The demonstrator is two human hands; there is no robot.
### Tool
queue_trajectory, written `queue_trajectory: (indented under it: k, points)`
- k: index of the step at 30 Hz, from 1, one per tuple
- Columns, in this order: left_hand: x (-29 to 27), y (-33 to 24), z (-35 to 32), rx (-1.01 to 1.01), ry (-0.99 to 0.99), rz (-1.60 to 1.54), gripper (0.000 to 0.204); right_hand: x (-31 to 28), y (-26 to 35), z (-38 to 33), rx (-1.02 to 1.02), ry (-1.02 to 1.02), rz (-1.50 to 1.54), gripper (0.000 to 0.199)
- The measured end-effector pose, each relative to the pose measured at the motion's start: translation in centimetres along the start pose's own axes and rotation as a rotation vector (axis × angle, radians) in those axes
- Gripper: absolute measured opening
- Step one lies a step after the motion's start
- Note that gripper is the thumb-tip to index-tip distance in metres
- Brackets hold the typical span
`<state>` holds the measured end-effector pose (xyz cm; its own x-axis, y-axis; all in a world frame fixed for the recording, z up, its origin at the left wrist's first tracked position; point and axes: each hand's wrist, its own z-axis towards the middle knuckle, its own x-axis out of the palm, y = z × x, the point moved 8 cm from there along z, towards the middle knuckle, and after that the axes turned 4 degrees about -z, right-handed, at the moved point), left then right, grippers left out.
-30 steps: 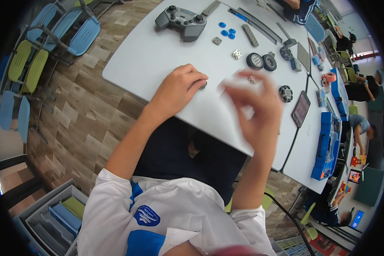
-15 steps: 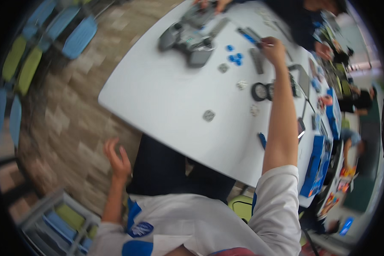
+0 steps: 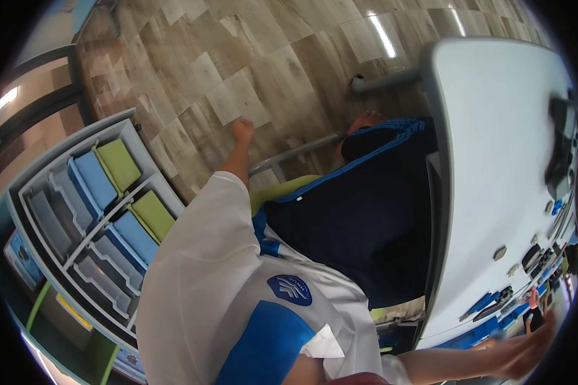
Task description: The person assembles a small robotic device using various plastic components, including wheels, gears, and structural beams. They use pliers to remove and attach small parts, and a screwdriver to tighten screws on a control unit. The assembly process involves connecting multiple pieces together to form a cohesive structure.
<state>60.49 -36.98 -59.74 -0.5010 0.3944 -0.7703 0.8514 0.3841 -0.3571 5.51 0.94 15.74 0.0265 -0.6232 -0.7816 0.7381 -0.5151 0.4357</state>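
Note:
Off the left side of the table, my left hand [image 3: 243, 128] hangs over the wood-look floor. Its fingers are curled in, and I see nothing in them. My right hand [image 3: 534, 351] is at the lower right rim of the view, past the table's near edge and blurred; what its fingers do is unclear. Nearest to it on the white table [image 3: 475, 160] lie blue bars [image 3: 480, 305] and small dark parts. A grey connector plate [image 3: 499, 253] lies further in. A dark game controller [image 3: 562, 151] rests toward the far side.
At left stands a storage rack [image 3: 164, 186] with green, blue and grey bins [image 3: 96, 183]. A grey table leg [image 3: 392, 80] stretches across the floor. My legs in dark trousers [image 3: 366, 224] are beside the table edge. A blue tray [image 3: 469, 337] sits at the lower right.
The view has swung left, so the table now fills the right side and the rack the left. My right hand has left the parts at the table's middle; my left hand's fingers have curled.

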Motion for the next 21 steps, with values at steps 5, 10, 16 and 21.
queue_trajectory:
  k: [5,10,16,21]
  points:
    - [1.4,-2.9,4.6,-0.033,-0.167,0.013,0.048,15.7,9.6,-8.7,-0.252,0.547,-0.239,0.065]
    - [1.6,-3.2,4.8,-0.035,-0.254,-0.050,0.033,19.7,9.9,-8.9,-0.238,0.504,-0.385,0.068]
    - [1.1,-4.1,3.2,0.057,-0.369,-0.112,0.023,19.7,10.0,-8.7,-0.310,0.527,-0.457,0.063]
    - [1.0,-5.0,2.7,0.025,-0.307,-0.028,0.025,19.7,10.0,-8.7,-0.297,0.524,-0.404,0.056]
